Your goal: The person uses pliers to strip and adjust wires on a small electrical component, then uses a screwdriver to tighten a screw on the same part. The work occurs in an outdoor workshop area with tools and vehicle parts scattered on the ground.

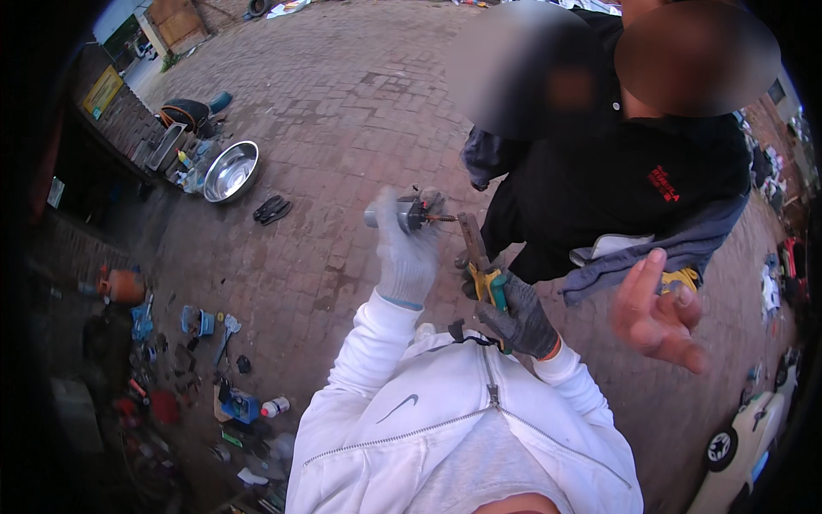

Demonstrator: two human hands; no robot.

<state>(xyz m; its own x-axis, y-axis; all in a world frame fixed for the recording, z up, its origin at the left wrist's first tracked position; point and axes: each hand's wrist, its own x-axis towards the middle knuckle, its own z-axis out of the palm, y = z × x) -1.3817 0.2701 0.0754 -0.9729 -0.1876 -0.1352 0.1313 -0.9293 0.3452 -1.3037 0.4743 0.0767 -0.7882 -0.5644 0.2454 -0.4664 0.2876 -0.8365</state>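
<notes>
**Grey part and hand tool held over a brick-paved yard**

The left hand [404, 257], in a pale knit glove, is closed around a grey cylindrical part [417, 214], raised in front of the chest; motion blurs its fingers. A coppery rod [442, 218] sticks out of the part toward the right. The right hand [521, 315], in a dark glove, grips a tool with yellow-and-green handles [488, 278]. Its brown metal end points up beside the rod's tip; whether they touch, I cannot tell.

Just beyond stands a person in a black top [651, 184]. Another person's bare hand [659, 313] shows to the right, fingers spread.

Below lies reddish-brown brick paving [334, 111], its courses bending toward the rim of the view and darker in patches. On it, to the left, rest a shiny metal basin [231, 171] and a pair of black sandals [272, 210]. Lower left, the ground is crowded: a light-blue tub [197, 322], a blue box [240, 406] and a white bottle [275, 407], near an orange rounded container [124, 285]. A yellow sign [103, 92] hangs on a wall at upper left. A pale car [741, 445] stands at lower right.
</notes>
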